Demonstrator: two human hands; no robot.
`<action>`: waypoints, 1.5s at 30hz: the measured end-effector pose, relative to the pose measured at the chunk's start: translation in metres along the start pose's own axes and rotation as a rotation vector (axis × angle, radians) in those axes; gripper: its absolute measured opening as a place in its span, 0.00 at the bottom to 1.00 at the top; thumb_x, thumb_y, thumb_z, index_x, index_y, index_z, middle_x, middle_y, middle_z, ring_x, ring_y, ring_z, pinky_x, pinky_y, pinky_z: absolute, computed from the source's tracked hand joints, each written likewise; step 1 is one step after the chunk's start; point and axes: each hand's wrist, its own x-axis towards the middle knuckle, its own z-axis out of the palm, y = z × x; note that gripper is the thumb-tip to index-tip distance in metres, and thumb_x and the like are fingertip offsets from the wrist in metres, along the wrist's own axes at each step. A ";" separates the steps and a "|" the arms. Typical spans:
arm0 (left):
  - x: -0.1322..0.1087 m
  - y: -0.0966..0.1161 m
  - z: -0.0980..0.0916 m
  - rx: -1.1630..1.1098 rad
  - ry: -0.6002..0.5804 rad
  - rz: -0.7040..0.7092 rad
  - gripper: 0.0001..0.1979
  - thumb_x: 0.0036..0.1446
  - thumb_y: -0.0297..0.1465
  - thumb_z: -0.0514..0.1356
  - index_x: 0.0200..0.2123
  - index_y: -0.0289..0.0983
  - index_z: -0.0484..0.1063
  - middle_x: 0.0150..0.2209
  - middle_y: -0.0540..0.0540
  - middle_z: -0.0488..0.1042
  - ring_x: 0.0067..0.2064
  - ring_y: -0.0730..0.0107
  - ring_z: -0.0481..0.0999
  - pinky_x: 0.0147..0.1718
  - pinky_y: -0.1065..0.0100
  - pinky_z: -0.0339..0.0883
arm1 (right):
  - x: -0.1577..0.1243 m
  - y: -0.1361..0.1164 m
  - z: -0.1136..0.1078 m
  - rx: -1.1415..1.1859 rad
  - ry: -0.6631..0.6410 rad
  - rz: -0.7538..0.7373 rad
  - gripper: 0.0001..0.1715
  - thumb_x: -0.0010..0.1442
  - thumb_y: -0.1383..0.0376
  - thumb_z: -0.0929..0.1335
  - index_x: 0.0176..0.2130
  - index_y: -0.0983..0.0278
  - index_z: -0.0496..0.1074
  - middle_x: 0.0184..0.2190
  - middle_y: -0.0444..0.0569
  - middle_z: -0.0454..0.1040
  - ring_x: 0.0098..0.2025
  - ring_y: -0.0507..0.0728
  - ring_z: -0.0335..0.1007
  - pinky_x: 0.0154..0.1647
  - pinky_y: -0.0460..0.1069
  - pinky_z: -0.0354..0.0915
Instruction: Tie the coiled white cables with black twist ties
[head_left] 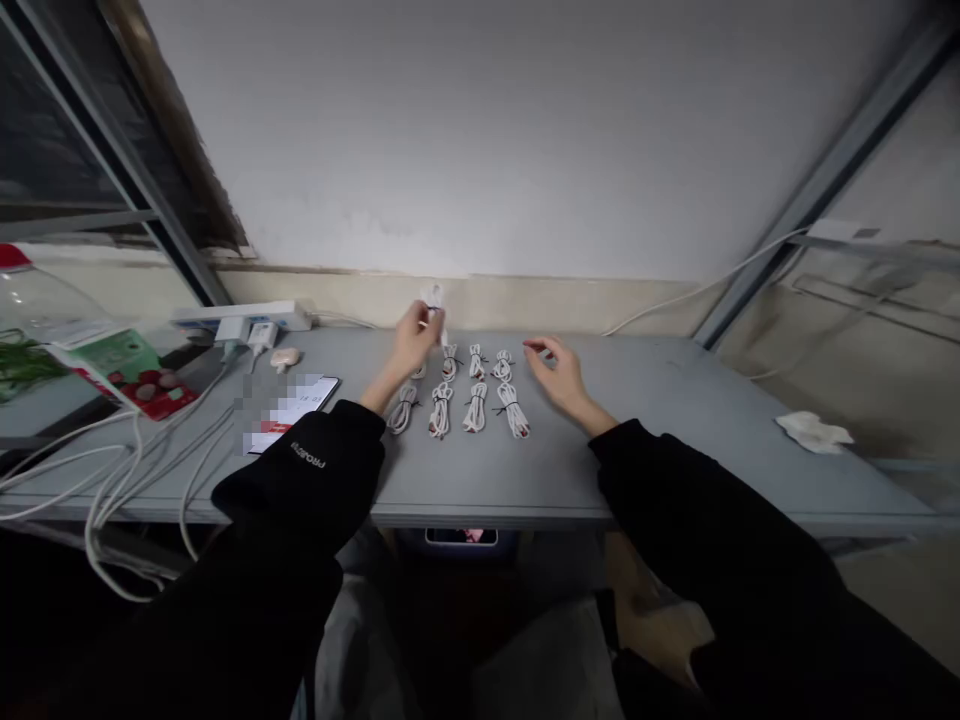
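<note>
Toward the left of the frame we have a phone on the grey table. At centre, our left hand pinches a white coiled cable above two rows of tied cable bundles. Just right of them, our right hand holds nothing, its fingers loosely curled.

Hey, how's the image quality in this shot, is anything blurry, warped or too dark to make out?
In the head view, the wide lens bends and tilts the window frame; a pixelated patch hides the phone-like slab; the white cable bundle in the left hand looks slightly soft; the black sleeve loses detail in the dim, flat light, with no strong glare.
</note>
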 end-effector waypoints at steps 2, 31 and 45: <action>-0.015 0.004 0.012 0.043 -0.084 0.154 0.08 0.64 0.37 0.54 0.34 0.40 0.61 0.29 0.50 0.67 0.29 0.70 0.67 0.33 0.67 0.62 | -0.002 -0.008 -0.002 0.016 -0.021 -0.035 0.13 0.62 0.55 0.67 0.39 0.61 0.75 0.38 0.52 0.78 0.42 0.61 0.73 0.45 0.57 0.68; -0.059 0.015 0.036 -0.245 -0.538 0.294 0.14 0.55 0.25 0.56 0.46 0.37 0.70 0.42 0.45 0.75 0.40 0.67 0.71 0.40 0.65 0.64 | -0.019 -0.038 0.010 0.189 -0.168 -0.192 0.05 0.61 0.62 0.70 0.36 0.60 0.77 0.34 0.49 0.79 0.39 0.59 0.75 0.43 0.56 0.70; -0.060 0.015 0.040 -0.071 -0.393 0.272 0.22 0.64 0.32 0.57 0.60 0.36 0.65 0.38 0.45 0.77 0.32 0.69 0.71 0.37 0.64 0.68 | -0.015 -0.033 0.011 0.189 -0.134 -0.147 0.09 0.63 0.58 0.70 0.36 0.59 0.78 0.35 0.50 0.80 0.39 0.59 0.75 0.43 0.56 0.70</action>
